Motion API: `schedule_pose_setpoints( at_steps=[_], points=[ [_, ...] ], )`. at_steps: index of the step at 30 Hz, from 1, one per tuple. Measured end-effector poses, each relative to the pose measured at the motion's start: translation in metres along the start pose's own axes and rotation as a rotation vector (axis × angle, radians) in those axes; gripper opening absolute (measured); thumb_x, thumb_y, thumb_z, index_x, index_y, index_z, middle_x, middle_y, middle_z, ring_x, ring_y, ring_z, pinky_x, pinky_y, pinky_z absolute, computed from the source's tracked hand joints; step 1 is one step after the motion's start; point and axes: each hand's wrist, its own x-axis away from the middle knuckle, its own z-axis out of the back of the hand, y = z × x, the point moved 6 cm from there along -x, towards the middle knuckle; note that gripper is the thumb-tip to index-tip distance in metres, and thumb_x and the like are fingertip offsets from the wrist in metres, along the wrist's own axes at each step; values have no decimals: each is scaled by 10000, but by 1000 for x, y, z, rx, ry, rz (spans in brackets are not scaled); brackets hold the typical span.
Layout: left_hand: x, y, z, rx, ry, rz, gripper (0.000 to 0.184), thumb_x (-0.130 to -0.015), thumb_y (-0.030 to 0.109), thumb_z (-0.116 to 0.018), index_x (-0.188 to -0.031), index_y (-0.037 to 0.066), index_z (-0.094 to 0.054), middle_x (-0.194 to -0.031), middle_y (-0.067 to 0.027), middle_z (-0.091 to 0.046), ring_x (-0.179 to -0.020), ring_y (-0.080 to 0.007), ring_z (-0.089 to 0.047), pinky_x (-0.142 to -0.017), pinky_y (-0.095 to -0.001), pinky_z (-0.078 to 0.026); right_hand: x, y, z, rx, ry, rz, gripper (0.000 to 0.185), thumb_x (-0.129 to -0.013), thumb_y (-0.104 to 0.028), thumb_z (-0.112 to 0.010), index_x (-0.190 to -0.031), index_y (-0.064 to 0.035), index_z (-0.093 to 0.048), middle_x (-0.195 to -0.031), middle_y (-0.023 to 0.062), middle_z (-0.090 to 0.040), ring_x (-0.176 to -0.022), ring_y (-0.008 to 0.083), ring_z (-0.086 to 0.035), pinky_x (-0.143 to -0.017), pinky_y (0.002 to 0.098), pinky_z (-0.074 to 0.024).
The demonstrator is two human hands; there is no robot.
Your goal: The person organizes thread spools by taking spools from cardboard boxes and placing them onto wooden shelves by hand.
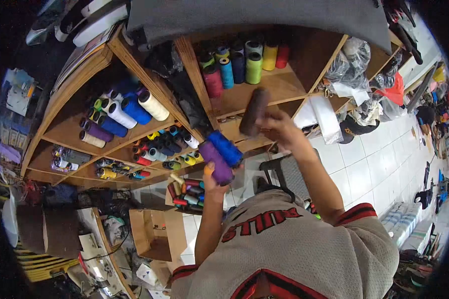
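Note:
My left hand holds two large thread spools side by side, a purple spool and a blue spool. To the right and a little higher, my right hand grips a dark brown spool, tilted and slightly blurred, in front of the shelf. Behind it, the upper shelf compartment holds several upright spools, among them a red-pink spool, a light blue spool, a lime green spool and a yellow spool.
Left shelves hold many lying spools. Below stand a box of assorted spools and an open cardboard box. A grey stool is near my legs. Plastic bags fill the right shelf.

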Motion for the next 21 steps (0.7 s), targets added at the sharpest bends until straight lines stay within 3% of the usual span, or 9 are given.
schedule_pose_setpoints(
  at_steps=[3, 5, 8, 12, 13, 16, 19, 21],
  points=[
    [5, 3, 3, -13, 40, -44, 815, -671, 390, -697, -1325, 72, -330, -1246, -143, -479, -1103, -307, -514, -818, -507, -495, -25, -46, 45, 448, 359, 383, 436, -724, -202, -736, -1069, 0, -563, -954, 130, -646, -853, 229, -628, -769, 338, -478],
    [7, 5, 4, -46, 29, -66, 823, -667, 403, -701, -1325, 75, -331, -1244, -142, -480, -1105, -302, -513, -808, -493, -501, -54, -54, 80, 914, 620, 437, 445, -689, -256, -758, -1021, -26, -572, -873, 165, -649, -767, 295, -629, -703, 368, -481],
    [10, 6, 0, -85, 45, -92, 831, -664, 418, -704, -1322, 73, -332, -1243, -138, -481, -1106, -297, -513, -790, -473, -509, -88, -60, 87, 1149, 711, 660, 464, -660, -294, -769, -993, -29, -585, -856, 192, -636, -785, 346, -611, -703, 400, -482],
    [16, 7, 2, -166, 66, -132, 836, -670, 431, -699, -1324, 66, -326, -1246, -139, -478, -1098, -298, -518, -793, -473, -513, -110, -49, 98, 1071, 745, 664, 519, -644, -339, -772, -1024, -35, -590, -823, 207, -634, -784, 365, -616, -690, 427, -490],
    [19, 7, -1, -141, 62, -120, 834, -675, 422, -692, -1325, 55, -321, -1247, -150, -474, -1090, -304, -523, -817, -483, -506, -107, -51, 95, 1201, 802, 580, 570, -649, -352, -768, -1077, -35, -565, -821, 212, -633, -759, 368, -620, -679, 426, -498],
    [21, 6, 5, -124, 79, -113, 822, -684, 403, -685, -1325, 45, -317, -1247, -165, -470, -1088, -310, -526, -826, -489, -505, -116, -43, 102, 1195, 793, 637, 592, -653, -365, -765, -1094, -35, -550, -822, 202, -637, -746, 364, -623, -667, 426, -499],
    [21, 4, 0, -134, 85, -98, 807, -687, 390, -685, -1319, 42, -322, -1244, -164, -472, -1094, -312, -521, -818, -485, -509, -126, -35, 111, 1256, 800, 533, 572, -671, -337, -753, -1116, -51, -537, -817, 195, -637, -763, 355, -625, -673, 417, -497],
    [19, 3, 3, -121, 86, -104, 808, -683, 388, -689, -1318, 45, -325, -1242, -162, -475, -1095, -316, -519, -822, -491, -506, -120, -34, 111, 1128, 749, 543, 517, -688, -306, -738, -1089, -38, -550, -811, 195, -635, -764, 356, -622, -676, 406, -495]
  ],
)
